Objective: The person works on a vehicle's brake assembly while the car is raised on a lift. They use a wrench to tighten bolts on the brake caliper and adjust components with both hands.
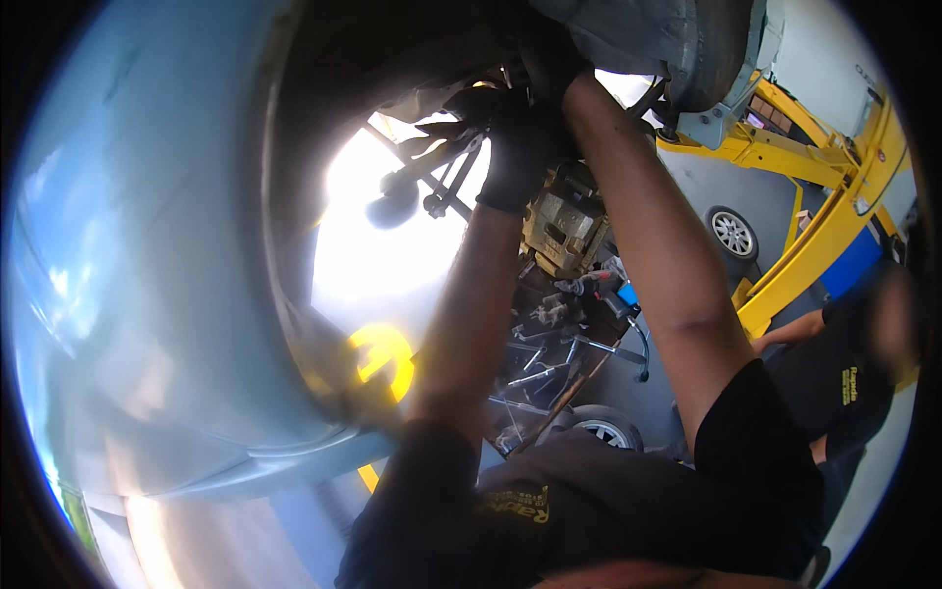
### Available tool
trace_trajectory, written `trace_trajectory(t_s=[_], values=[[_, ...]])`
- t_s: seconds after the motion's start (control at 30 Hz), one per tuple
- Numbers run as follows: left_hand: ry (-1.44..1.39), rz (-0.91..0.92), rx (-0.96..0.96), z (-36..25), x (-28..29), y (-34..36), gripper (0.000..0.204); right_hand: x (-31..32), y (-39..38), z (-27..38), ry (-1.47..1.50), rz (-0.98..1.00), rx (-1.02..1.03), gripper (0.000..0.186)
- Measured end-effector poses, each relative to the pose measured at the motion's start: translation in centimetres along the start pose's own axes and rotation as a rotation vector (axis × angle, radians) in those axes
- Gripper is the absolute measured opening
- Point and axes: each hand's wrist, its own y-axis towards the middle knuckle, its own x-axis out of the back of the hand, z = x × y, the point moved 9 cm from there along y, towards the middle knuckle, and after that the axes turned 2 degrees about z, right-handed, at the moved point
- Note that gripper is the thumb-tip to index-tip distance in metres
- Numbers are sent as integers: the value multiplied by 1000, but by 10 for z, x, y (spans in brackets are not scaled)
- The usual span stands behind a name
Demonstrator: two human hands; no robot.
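Observation:
Both my arms reach up into the dark wheel arch (280, 187) of a raised, silver-blue car. My left hand (505, 137), in a black glove, has its fingers spread toward the left, close to dark suspension rods (446, 191) that stand out against bright light. No held object shows in it. My right hand (551, 61), also black-gloved, is higher up beside a grey rounded part (677, 49). Its fingers are lost in the shadow, so what it touches is hidden.
Below my hands are a brownish metal housing (564, 231) and several hand tools (545, 363). Wheels lie at the right (733, 233) and below (608, 427). Yellow lift arms (756, 147) cross the right side. Another person (824, 373) in black is close on my right.

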Motion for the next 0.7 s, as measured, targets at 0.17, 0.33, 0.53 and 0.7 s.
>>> trace_trajectory(t_s=[0.17,0.33,0.53,0.7], values=[[786,-334,-204,-19,-8,-2,64,6,9,-4,-225,-78,8,54],[1186,-295,-441,-7,-39,15,46,10,8,-4,-452,-161,44,59],[1051,10,-258,12,-46,36,41,18,18,-7,-683,-264,77,65],[909,-80,-221,-1,-35,44,41,17,24,3,-804,-271,18,70]])
